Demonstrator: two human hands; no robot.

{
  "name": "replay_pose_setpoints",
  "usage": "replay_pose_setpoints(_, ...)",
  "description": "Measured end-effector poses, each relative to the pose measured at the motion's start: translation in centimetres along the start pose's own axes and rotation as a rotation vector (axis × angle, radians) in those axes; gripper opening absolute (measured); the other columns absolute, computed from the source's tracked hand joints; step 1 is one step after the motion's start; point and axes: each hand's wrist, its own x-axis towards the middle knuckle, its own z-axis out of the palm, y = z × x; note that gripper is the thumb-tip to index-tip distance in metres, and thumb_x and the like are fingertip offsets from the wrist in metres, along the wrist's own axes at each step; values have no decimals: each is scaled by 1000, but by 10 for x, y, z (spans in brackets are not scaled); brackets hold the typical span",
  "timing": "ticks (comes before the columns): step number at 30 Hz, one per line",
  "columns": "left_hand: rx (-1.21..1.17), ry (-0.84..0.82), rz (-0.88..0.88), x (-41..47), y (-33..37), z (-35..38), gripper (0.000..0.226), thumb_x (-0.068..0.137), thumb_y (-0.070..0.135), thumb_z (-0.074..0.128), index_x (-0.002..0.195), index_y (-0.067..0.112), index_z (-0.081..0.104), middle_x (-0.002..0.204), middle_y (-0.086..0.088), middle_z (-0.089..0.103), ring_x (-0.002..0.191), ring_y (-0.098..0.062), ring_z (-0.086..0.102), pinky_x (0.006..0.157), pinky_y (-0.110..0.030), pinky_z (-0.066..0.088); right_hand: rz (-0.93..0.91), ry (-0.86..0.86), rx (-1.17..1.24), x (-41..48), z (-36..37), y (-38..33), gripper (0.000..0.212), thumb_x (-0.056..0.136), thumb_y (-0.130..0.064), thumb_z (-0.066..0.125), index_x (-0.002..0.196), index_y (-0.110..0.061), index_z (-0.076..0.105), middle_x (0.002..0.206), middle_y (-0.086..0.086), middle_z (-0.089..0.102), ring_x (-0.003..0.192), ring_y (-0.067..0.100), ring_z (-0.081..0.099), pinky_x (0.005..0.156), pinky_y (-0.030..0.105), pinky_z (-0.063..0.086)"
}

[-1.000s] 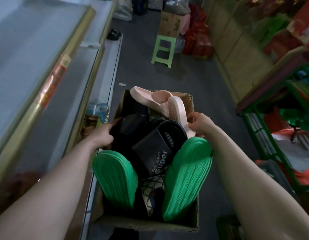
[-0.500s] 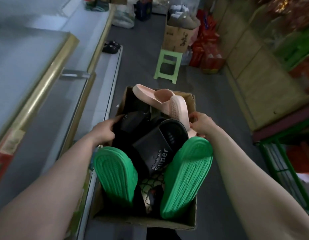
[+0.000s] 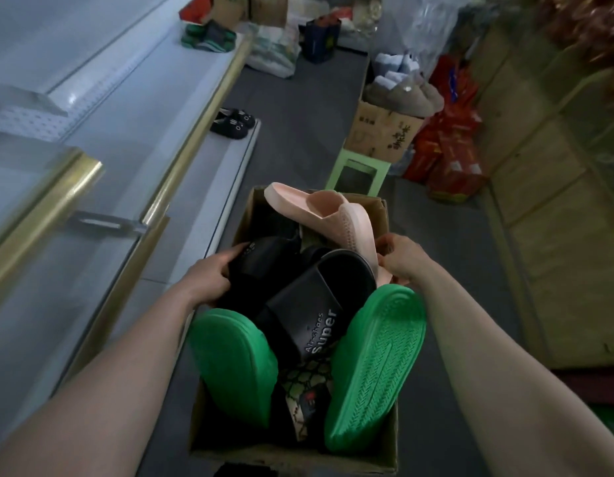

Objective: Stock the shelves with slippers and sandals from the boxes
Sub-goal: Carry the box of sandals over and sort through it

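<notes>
I carry a cardboard box [image 3: 388, 438] full of slippers in front of me. My left hand [image 3: 209, 273] grips its left side, fingers curled over the rim against a black slipper [image 3: 264, 256]. My right hand [image 3: 400, 258] grips the right rim beside a pink slipper [image 3: 336, 215]. Two green slippers [image 3: 374, 359] stand sole-up at the near end, with a black "Super" slide [image 3: 315, 304] between them. White shelves with gold edges [image 3: 192, 132] run along my left.
A pair of black slippers [image 3: 234, 122] sits on the low shelf ahead, and green-and-dark shoes [image 3: 209, 36] on the upper one. A green stool [image 3: 358, 172] with a carton of grey slippers [image 3: 388, 127] stands in the aisle ahead. Red bags [image 3: 450, 149] and wooden panels line the right.
I have walked forward along the aisle with the box; the stool and carton are nearer, and the view tilts further up. Both hands keep their hold.
</notes>
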Motion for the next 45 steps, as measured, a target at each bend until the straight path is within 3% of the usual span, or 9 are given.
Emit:
replay_pose_setpoints(7, 23, -12, -43, 170, 17, -58, 85, 79, 15, 65, 139, 62, 27, 137, 0, 57, 123, -25, 54, 100, -34, 44, 47, 1, -1, 158, -50, -55, 18, 94, -30, 60, 110, -30, 53, 96, 3, 60, 59, 18, 66, 38, 20, 46)
replay_pose_setpoints(12, -15, -60, -47, 280, 24, -84, 92, 65, 19, 58, 122, 81, 21, 133, -1, 60, 114, -23, 61, 97, -39, 51, 55, -28, 35, 265, -82, -78, 14, 93, -25, 61, 105, -30, 56, 83, -2, 59, 55, 16, 64, 36, 18, 44)
replay_pose_setpoints(17, -37, -39, -106, 380, 31, -88, 92, 71, 19, 64, 128, 76, 20, 135, 1, 58, 117, -21, 59, 99, -39, 50, 60, -74, 61, 384, -103, -94, 12, 93, -24, 62, 102, -30, 56, 93, 5, 63, 59, 20, 67, 39, 21, 48)
replay_pose_setpoints(21, 20, 19, -166, 459, 25, -76, 93, 80, 13, 66, 131, 74, 18, 143, 2, 52, 126, -21, 53, 103, -34, 45, 15, -126, 16, 482, -108, -96, 15, 94, -25, 60, 109, -26, 56, 86, -5, 56, 64, 12, 60, 36, 14, 43)
replay_pose_setpoints(26, 69, 1, -213, 543, -1, -46, 93, 80, 6, 62, 139, 63, 19, 140, 2, 55, 118, -19, 59, 87, -26, 48, 46, -153, -3, 584, -89, -84, 10, 94, -28, 58, 104, -28, 54, 84, -5, 55, 69, 21, 63, 54, 30, 56)
replay_pose_setpoints(31, 53, -91, -215, 634, -51, 0, 102, 76, 11, 63, 130, 78, 8, 140, 7, 54, 118, -18, 60, 94, -33, 51, 50, -158, -70, 685, -43, -50, 14, 94, -38, 57, 105, -31, 52, 98, -1, 58, 68, 10, 55, 46, 19, 40)
replay_pose_setpoints(35, 96, -121, -228, 698, -90, 50, 96, 82, 16, 62, 133, 75, 6, 141, 8, 53, 115, -19, 61, 92, -26, 49, 86, -172, -66, 751, 4, -5, 14, 93, -39, 57, 105, -34, 51, 102, -2, 61, 76, 19, 62, 65, 30, 54)
replay_pose_setpoints(40, 132, -128, -211, 758, -129, 121, 90, 85, 11, 57, 138, 67, 10, 143, 6, 51, 123, -22, 55, 94, -25, 44, 135, -172, -79, 809, 54, 57, 19, 93, -30, 58, 111, -34, 52, 104, -2, 60, 84, 21, 59, 73, 29, 48)
replay_pose_setpoints(45, 137, -200, -191, 794, -153, 191, 90, 85, 6, 54, 144, 59, 11, 141, -3, 53, 120, -29, 57, 96, -29, 44, 207, -183, -75, 845, 90, 114, 21, 92, -32, 61, 108, -38, 50, 106, 0, 60, 97, 29, 63, 90, 45, 53)
